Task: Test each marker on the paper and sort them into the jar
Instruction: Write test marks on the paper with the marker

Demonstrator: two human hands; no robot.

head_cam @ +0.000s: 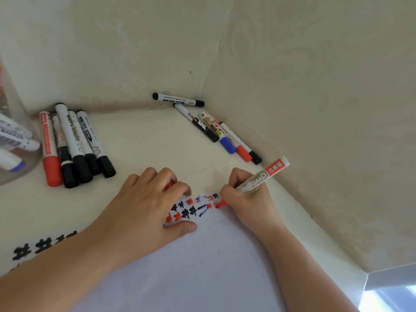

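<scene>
White paper (202, 266) lies nearest, pinned by the left hand (144, 212), whose curled fingers seem to hold a red cap (169, 184). Right hand (245, 199) grips the red whiteboard marker (254, 180), tip on the sheet just beside the left fingertips; a slip could ink them or smear fresh marks. The jar (20, 140) stands far left.
</scene>
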